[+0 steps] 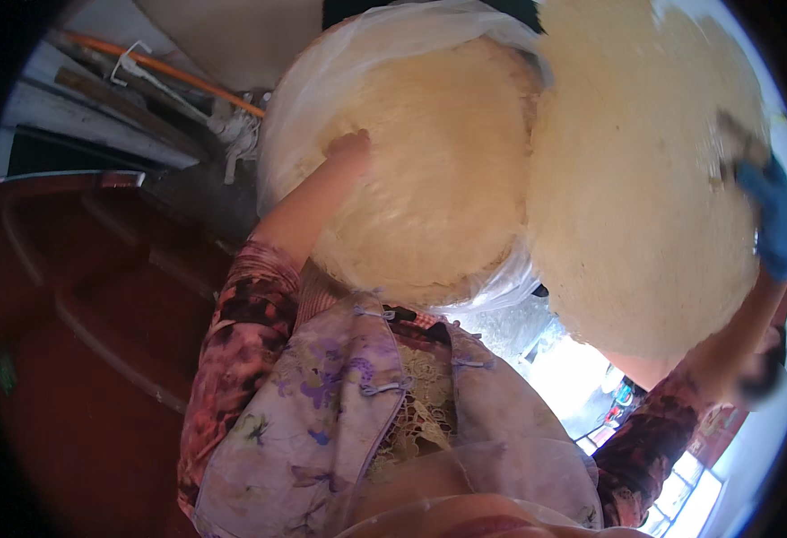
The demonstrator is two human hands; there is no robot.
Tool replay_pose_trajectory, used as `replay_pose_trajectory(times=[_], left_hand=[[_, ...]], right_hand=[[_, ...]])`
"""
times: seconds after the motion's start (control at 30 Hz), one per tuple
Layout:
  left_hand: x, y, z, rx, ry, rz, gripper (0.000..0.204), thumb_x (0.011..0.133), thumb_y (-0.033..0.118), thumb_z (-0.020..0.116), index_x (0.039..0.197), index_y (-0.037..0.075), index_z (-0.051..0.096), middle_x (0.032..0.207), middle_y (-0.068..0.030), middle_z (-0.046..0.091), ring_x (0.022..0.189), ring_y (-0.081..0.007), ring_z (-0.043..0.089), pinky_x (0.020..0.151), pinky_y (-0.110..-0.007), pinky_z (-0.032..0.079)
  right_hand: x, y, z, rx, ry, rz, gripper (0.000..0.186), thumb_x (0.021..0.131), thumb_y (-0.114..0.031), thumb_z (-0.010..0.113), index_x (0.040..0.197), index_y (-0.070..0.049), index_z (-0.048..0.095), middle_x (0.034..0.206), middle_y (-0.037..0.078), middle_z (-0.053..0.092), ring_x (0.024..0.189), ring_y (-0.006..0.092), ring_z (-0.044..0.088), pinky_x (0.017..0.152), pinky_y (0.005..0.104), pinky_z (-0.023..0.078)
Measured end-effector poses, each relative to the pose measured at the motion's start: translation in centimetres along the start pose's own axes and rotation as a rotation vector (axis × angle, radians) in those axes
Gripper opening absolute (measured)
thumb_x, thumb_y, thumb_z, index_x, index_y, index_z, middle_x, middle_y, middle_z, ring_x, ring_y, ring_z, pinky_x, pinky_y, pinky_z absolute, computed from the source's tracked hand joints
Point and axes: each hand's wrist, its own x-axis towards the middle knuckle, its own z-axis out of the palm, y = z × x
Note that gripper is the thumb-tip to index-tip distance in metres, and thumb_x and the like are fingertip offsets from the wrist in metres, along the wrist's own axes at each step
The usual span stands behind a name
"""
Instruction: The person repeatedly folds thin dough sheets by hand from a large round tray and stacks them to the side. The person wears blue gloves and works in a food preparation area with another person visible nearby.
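Note:
My left hand (347, 151) is on the left part of a round, pale tan layer (434, 170) of thin dough-like sheets, wrapped around its rim in translucent white plastic (295, 108). Its fingers are curled; what is between them, if anything, is unclear. At the right a second large tan sheet (626, 197) with a shiny, uneven surface adjoins the first. My right hand (765, 211), in a blue glove, grips a blurred brown wooden tool (730, 143) against the right part of this sheet.
Dark red panels (79, 341) fill the lower left. An orange pole (169, 67), boards (120, 117) and white fittings lie at the upper left. A bright window (685, 489) is at the lower right, below a blurred dark shape (756, 381) near my right arm.

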Motion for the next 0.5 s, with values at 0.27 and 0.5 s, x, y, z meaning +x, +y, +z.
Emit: replay_pose_trajectory(times=[0.27,0.5], left_hand=[[-7.9,3.4,-1.8,-0.567,0.64,0.388,0.062,0.074,0.031,0.07,0.124,0.004,0.046,0.111,-0.0155,0.057,0.108,-0.0313,0.054,0.087,-0.041,0.045],[-11.9,5.0,-8.0,-0.879,0.958,0.75,0.046,0.078,0.024,0.067,0.116,0.004,0.053,0.114,-0.0158,0.057,0.107,-0.0321,0.053,0.092,-0.041,0.041]], right_hand=[[-0.3,8.0,-0.6,0.309,0.27,0.12,0.039,0.087,-0.022,0.057,0.12,-0.001,0.056,0.105,0.013,0.062,0.091,0.0193,0.061,0.08,0.0287,0.047],[-2.9,25.5,18.1,1.15,0.487,0.4,0.04,0.086,-0.02,0.058,0.122,-0.003,0.054,0.109,0.007,0.061,0.095,0.0172,0.059,0.086,0.0285,0.047]])
